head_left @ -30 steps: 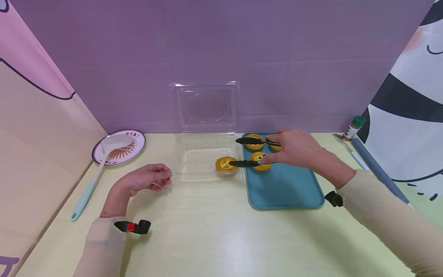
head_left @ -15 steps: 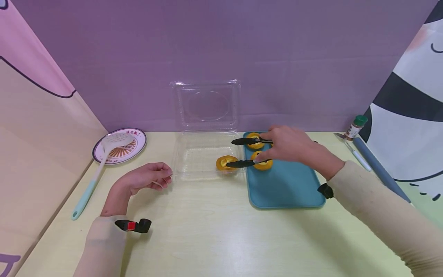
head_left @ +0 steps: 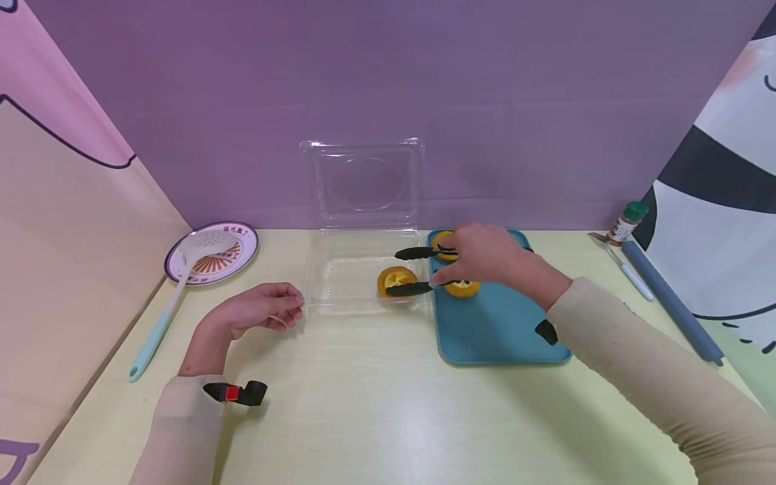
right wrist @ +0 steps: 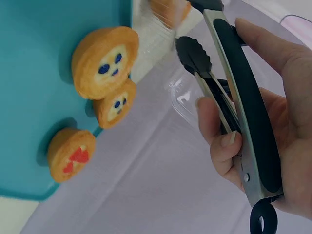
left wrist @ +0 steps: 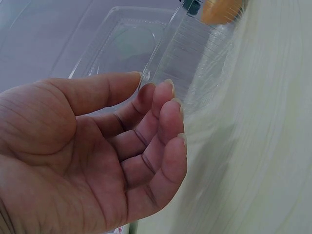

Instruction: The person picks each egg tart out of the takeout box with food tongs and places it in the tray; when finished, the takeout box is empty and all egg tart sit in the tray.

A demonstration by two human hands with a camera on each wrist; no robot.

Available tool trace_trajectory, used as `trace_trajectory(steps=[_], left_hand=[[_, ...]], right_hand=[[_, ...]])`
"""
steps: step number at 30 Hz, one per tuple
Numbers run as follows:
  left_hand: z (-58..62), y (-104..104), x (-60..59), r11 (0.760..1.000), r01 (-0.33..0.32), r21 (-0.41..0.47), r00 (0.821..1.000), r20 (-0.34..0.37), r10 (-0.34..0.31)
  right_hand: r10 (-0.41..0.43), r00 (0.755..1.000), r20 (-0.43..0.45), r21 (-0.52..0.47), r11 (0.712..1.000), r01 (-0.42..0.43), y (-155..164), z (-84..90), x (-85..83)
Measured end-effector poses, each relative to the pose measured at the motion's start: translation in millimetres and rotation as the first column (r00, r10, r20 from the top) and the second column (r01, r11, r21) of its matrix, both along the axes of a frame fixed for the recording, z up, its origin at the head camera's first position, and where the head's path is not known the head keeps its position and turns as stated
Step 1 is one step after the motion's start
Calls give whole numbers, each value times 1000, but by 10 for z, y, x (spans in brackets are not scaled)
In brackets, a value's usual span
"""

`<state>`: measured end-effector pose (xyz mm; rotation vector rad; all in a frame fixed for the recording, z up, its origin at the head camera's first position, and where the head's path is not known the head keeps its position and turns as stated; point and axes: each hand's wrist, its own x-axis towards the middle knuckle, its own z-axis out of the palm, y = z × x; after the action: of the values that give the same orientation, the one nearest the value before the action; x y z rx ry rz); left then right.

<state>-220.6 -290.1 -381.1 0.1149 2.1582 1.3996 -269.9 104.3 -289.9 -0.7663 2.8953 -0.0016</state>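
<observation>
A clear plastic clamshell box (head_left: pixel 339 263) lies with its lid (head_left: pixel 366 182) raised at the back. Thumb and forefinger of my left hand (head_left: pixel 261 310) pinch the box's left front corner. My right hand (head_left: pixel 485 252) grips black-tipped tongs (right wrist: pixel 253 112), their arms spread apart. One tong tip overlaps an egg tart (head_left: pixel 394 275) with yellow pieces in the box's right front part; contact is unclear. Beneath the right hand, a teal tray (head_left: pixel 503 337) bears two tarts with dark berries (right wrist: pixel 105 63) and one with red pieces (right wrist: pixel 72 155).
A patterned plate (head_left: pixel 242 246) at the left carries a skimmer (head_left: pixel 159 330) with a pale green handle. Standing at the back right is a green-capped jar (head_left: pixel 627 222). Beside it lie a white-handled knife (head_left: pixel 635 279) and a blue-grey roll (head_left: pixel 673 303). Purple cloth hangs behind.
My right hand and the tongs have moved left, from the tart's right side to over its front. The tart in the box looks slightly turned. My left hand keeps its pinch on the corner.
</observation>
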Motion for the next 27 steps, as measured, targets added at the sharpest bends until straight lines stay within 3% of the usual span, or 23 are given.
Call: trace_trajectory(steps=[15, 27], left_hand=[[7, 12, 2, 1000, 3, -2, 1000, -3, -3], [2, -2, 3, 1000, -1, 2, 1000, -3, 1]], right_hand=[[-87, 996, -15, -95, 992, 85, -145, -289, -63], [-103, 994, 45, -104, 989, 107, -138, -129, -10]])
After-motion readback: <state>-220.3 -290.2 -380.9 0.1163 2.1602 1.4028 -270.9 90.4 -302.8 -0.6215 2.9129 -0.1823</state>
